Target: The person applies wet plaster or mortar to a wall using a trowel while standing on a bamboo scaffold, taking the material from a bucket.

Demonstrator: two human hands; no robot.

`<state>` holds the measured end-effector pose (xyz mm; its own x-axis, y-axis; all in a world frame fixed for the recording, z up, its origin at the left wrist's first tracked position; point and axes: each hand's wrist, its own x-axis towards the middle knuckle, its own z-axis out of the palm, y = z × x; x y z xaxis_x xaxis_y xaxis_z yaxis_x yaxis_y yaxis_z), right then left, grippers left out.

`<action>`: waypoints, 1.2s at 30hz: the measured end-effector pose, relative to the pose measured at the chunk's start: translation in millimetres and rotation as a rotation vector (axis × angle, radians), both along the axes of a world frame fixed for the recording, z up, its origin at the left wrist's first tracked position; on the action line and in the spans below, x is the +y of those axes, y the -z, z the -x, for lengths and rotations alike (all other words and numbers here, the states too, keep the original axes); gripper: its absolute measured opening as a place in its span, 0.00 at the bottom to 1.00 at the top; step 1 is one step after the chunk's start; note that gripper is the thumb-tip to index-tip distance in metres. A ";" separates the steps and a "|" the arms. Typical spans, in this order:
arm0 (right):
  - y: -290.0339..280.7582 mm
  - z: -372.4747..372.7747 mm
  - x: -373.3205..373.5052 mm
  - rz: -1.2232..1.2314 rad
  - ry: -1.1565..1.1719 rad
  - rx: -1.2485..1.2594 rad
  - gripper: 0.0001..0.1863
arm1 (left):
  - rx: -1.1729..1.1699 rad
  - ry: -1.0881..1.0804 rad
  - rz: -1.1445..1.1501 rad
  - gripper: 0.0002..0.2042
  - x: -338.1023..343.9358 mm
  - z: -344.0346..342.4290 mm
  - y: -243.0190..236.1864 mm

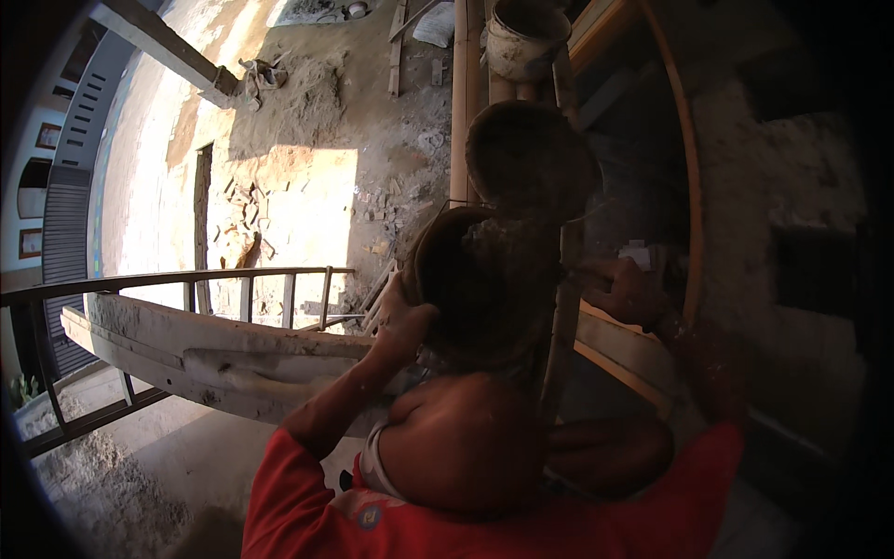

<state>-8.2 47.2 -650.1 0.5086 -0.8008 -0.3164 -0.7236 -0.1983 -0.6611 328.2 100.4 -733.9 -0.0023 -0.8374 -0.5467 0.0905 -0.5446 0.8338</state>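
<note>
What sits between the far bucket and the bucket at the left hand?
A dark round pan in the head view, between the far bucket and near bucket.

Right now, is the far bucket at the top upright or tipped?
Upright: the far bucket shows its open rim on top, with its pale, stained side below.

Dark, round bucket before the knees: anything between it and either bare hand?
Nothing visible separates the left hand from the bucket: it grips the left rim. A long brown wooden rail shows between bucket and right hand; shadow hides the rest.
</note>
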 end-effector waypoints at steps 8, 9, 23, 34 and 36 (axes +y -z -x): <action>43.5 -35.3 52.6 0.475 -0.238 0.309 0.19 | -0.105 0.029 0.051 0.34 20.3 4.7 18.3; 30.3 -33.6 48.9 0.467 -0.194 0.316 0.19 | -0.068 0.016 0.028 0.34 18.0 3.9 16.2; -130.1 -20.9 32.1 -0.248 -0.031 0.815 0.22 | 0.092 0.208 0.080 0.33 17.8 19.1 0.0; 35.7 37.5 49.6 -0.274 -0.028 0.935 0.12 | 0.230 0.197 0.056 0.35 14.3 138.2 75.3; 69.5 39.5 55.1 -0.296 -0.092 0.855 0.13 | 0.191 0.201 0.111 0.34 10.9 149.3 92.4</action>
